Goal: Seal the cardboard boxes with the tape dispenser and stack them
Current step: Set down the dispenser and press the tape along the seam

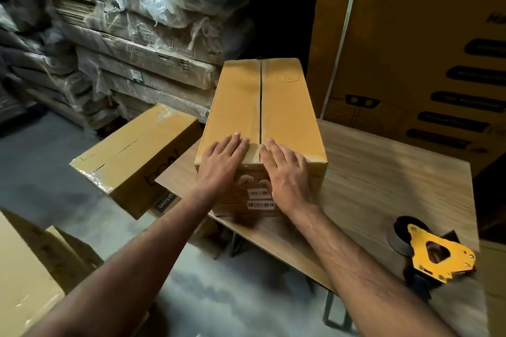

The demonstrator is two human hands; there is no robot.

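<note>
Hands [254, 164] press box [262, 107] flaps at table [383, 172] edge.

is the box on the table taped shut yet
Not yet: the box has its flaps folded closed, but the centre seam shows as a bare dark gap.

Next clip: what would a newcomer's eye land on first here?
The tall box standing mid-table, its top seam untaped, with the left hand and right hand pressed flat on its near end. Then the yellow tape dispenser lying at the table's near right corner, untouched.
</note>
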